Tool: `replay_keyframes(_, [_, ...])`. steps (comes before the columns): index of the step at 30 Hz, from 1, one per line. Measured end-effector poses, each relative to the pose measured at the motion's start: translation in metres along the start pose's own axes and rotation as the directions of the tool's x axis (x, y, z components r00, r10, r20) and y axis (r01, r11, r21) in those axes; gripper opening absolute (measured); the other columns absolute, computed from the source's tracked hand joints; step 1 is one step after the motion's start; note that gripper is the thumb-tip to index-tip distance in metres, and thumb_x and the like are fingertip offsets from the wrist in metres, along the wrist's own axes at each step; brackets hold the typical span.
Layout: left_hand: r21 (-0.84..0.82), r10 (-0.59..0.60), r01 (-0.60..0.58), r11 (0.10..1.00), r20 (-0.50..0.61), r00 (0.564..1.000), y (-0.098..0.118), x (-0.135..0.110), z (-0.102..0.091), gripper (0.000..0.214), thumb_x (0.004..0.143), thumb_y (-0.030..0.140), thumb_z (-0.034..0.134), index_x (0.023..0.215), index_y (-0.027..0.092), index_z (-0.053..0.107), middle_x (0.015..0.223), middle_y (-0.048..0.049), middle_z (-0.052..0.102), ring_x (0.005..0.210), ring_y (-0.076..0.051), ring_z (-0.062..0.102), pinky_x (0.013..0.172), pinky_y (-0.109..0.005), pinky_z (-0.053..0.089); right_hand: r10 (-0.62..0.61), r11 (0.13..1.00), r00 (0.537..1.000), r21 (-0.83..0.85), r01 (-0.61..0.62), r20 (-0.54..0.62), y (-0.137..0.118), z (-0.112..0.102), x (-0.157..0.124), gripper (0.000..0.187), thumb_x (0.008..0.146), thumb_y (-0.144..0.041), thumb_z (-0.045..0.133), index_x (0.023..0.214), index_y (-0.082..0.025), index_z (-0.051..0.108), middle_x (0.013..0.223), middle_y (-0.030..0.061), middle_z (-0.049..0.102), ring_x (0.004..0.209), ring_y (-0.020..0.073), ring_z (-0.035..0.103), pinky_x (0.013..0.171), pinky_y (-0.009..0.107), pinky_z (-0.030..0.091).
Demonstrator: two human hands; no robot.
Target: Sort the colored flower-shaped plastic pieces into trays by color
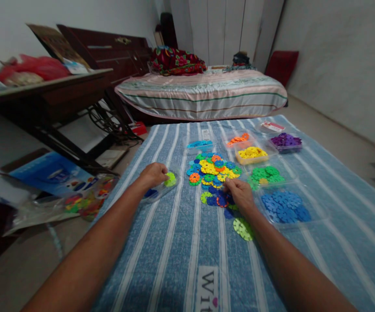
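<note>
A pile of mixed coloured plastic discs (212, 172) lies on a blue striped blanket (180, 242). My right hand (239, 194) rests on the near edge of the pile, fingers curled down onto the discs. What it pinches is hidden. My left hand (154, 174) is closed on a lime green disc (171, 178) over a clear tray (156, 193) left of the pile. Loose lime green discs (243, 229) lie by my right wrist.
Clear trays hold sorted discs: blue (285, 207), green (267, 175), yellow (251, 153), purple (285, 141), orange (238, 139), light blue (200, 144). A bed (203, 93) stands beyond the blanket. A dark table (44, 93) and plastic bags (60, 201) are at the left.
</note>
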State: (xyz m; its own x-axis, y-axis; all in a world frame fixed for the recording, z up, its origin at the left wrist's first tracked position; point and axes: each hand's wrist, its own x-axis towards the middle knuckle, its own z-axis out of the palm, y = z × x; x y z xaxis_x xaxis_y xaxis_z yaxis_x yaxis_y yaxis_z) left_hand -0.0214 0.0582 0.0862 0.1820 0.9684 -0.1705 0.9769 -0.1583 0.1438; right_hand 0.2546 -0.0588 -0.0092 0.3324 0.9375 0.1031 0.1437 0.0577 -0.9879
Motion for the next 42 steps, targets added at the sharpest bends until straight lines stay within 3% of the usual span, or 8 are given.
replay_keyframes(3, [0.143,0.070,-0.069,0.987,-0.001,0.998,0.001,0.006,0.004,0.030,0.071,0.025,0.061,0.099,0.020,0.072,0.096,-0.0025,0.074,0.090,-0.018,0.066,0.077,-0.021,0.046,-0.006,1.000,1.000,-0.002,0.006,0.002,0.000,0.000,0.000,0.058,0.076,-0.071,0.055,0.056,-0.018,0.064,0.055,0.0020,0.061,0.055,0.0157,0.053,0.056,0.027,0.040])
replay_keyframes(7, [0.179,0.197,-0.211,0.961,0.093,0.976,0.001,0.009,0.009,0.041,0.073,0.022,0.058,0.113,0.023,0.070,0.115,-0.0023,0.071,0.104,-0.019,0.064,0.090,-0.022,0.045,0.000,1.000,1.000,0.006,0.000,0.011,0.000,0.001,0.000,0.055,0.078,-0.068,0.055,0.055,-0.018,0.063,0.055,0.0017,0.061,0.056,0.0157,0.053,0.056,0.027,0.040])
replay_keyframes(10, [0.177,0.215,-0.240,0.954,0.151,0.965,0.001,0.009,0.011,0.042,0.074,0.021,0.056,0.113,0.022,0.070,0.115,-0.0033,0.072,0.105,-0.020,0.065,0.091,-0.023,0.046,-0.002,1.000,1.000,0.004,0.002,0.025,0.002,0.001,0.000,0.054,0.080,-0.065,0.054,0.055,-0.018,0.063,0.055,0.0012,0.060,0.056,0.0156,0.053,0.056,0.027,0.039])
replay_keyframes(23, [0.189,0.181,-0.204,0.961,0.128,0.975,-0.010,0.009,0.003,0.033,0.066,0.022,0.060,0.096,0.020,0.075,0.100,-0.0054,0.075,0.096,-0.024,0.067,0.082,-0.026,0.048,-0.038,0.999,0.999,-0.014,0.039,0.020,0.000,0.000,0.000,0.051,0.081,-0.062,0.052,0.054,-0.019,0.060,0.054,0.0007,0.060,0.054,0.0151,0.052,0.055,0.027,0.038])
replay_keyframes(27, [0.209,0.189,-0.180,0.961,-0.023,0.982,-0.002,0.000,-0.007,0.036,0.076,0.027,0.054,0.106,0.015,0.071,0.104,-0.0094,0.072,0.095,-0.023,0.067,0.084,-0.028,0.047,-0.031,0.999,1.000,-0.024,0.031,-0.001,-0.001,0.001,0.001,0.051,0.080,-0.062,0.052,0.052,-0.020,0.060,0.053,0.0006,0.059,0.054,0.0151,0.052,0.055,0.026,0.039])
replay_keyframes(32, [0.135,0.364,-0.341,0.931,-0.248,0.897,0.044,-0.045,0.002,0.027,0.087,0.030,0.047,0.093,0.015,0.068,0.094,-0.0089,0.069,0.086,-0.021,0.064,0.081,-0.031,0.048,-0.031,0.999,0.999,-0.022,0.032,0.018,0.001,0.000,0.001,0.051,0.081,-0.062,0.053,0.055,-0.019,0.062,0.055,0.0010,0.060,0.055,0.0153,0.052,0.055,0.026,0.039])
replay_keyframes(38, [-0.014,0.564,-0.564,0.825,0.074,0.823,0.137,-0.113,0.061,0.022,0.092,0.033,0.051,0.091,0.017,0.066,0.093,-0.0071,0.069,0.090,-0.021,0.064,0.080,-0.031,0.050,-0.004,1.000,1.000,-0.007,0.004,0.025,0.001,-0.001,0.000,0.052,0.080,-0.064,0.054,0.056,-0.019,0.062,0.056,0.0010,0.060,0.056,0.0152,0.052,0.056,0.027,0.038])
replay_keyframes(42, [-0.023,0.499,-0.501,0.865,0.147,0.854,0.180,-0.133,0.082,0.037,0.090,0.048,0.054,0.098,0.014,0.066,0.100,-0.0117,0.068,0.099,-0.026,0.064,0.086,-0.038,0.052,0.011,1.000,1.000,0.013,-0.012,0.028,0.001,-0.002,0.000,0.052,0.078,-0.065,0.057,0.054,-0.019,0.061,0.055,0.0001,0.058,0.057,0.0149,0.051,0.057,0.027,0.039])
